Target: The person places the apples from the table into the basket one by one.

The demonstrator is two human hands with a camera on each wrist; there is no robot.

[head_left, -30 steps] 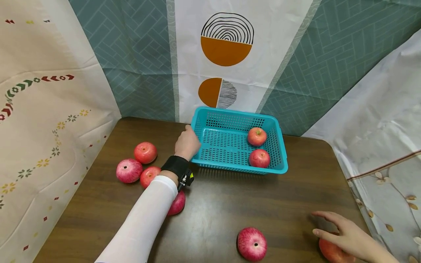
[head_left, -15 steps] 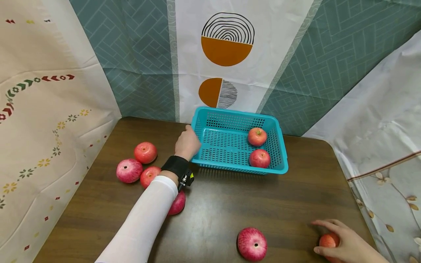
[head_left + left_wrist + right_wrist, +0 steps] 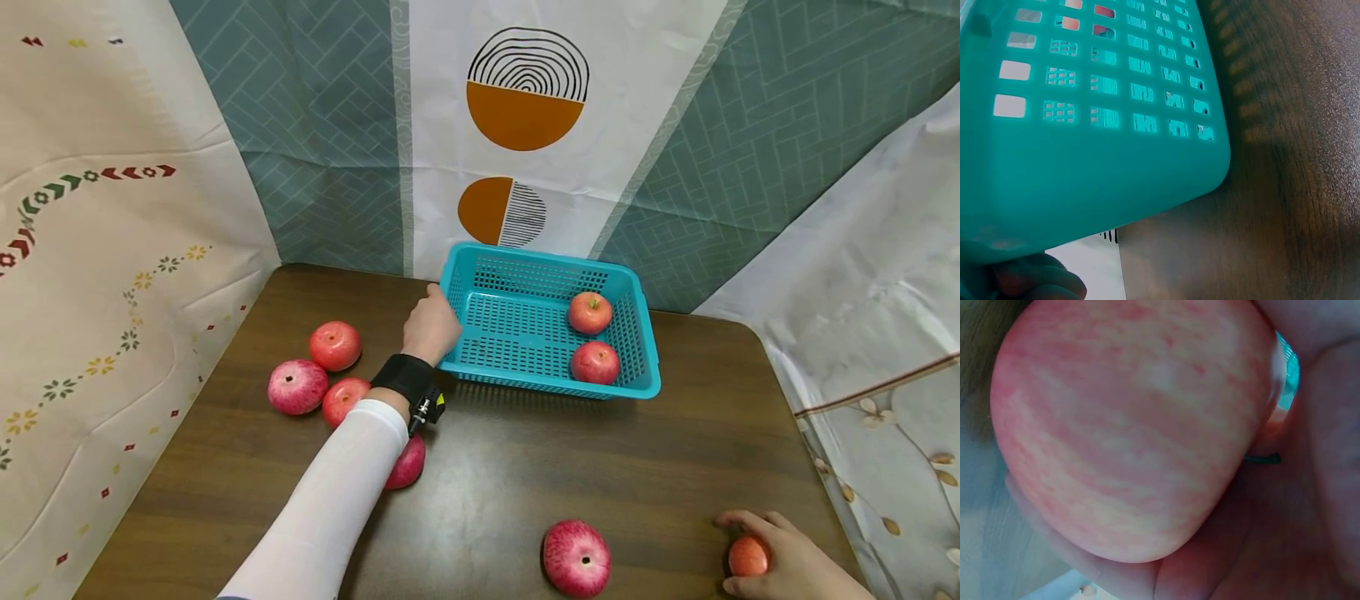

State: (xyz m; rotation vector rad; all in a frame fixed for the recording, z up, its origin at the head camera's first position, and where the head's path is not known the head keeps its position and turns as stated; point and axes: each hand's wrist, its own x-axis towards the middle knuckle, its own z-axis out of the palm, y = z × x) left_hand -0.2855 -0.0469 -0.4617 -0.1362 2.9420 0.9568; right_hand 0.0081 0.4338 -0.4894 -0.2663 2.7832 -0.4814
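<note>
A turquoise perforated plastic basket stands on the table by the back wall. My left hand grips its left end; in the left wrist view, curled fingers show below the rim. Two red apples lie in the right part of the basket. At the table's right front, my right hand holds another red apple, thumb and fingers around it. Close up in the right wrist view, this apple sits with its stem toward the palm.
A deep pink fruit with a small dark hole lies at the front middle of the brown wooden table. Several more red and pink fruits lie on the left, some partly behind my left arm. Patterned cloths surround the table.
My right hand has come down around the apple at the right, which now shows between thumb and fingers. My left hand stays on the basket. The head view has shifted slightly.
</note>
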